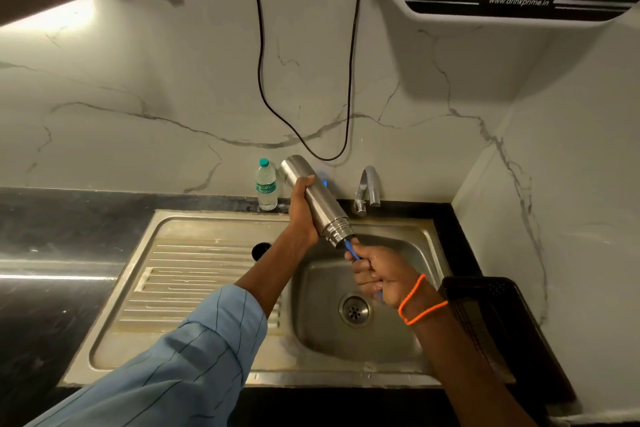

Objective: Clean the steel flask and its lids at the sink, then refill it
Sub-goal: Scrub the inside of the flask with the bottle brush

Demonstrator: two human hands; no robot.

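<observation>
Dark counter (52, 218) with steel sink (214, 350), left hand (303, 215) fingers clamped on the tilted cylindrical steel flask (317, 203) over the basin, right hand (375, 276) fingers clamped on a blue-handled brush (350, 249) at its mouth: inside-scrub step, rinse likely next

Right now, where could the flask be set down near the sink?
The ribbed drainboard left of the basin is bare apart from a dark round thing at its far edge. The dark counter further left looks free. Behind, the plastic bottle and tap crowd the ledge.
</observation>
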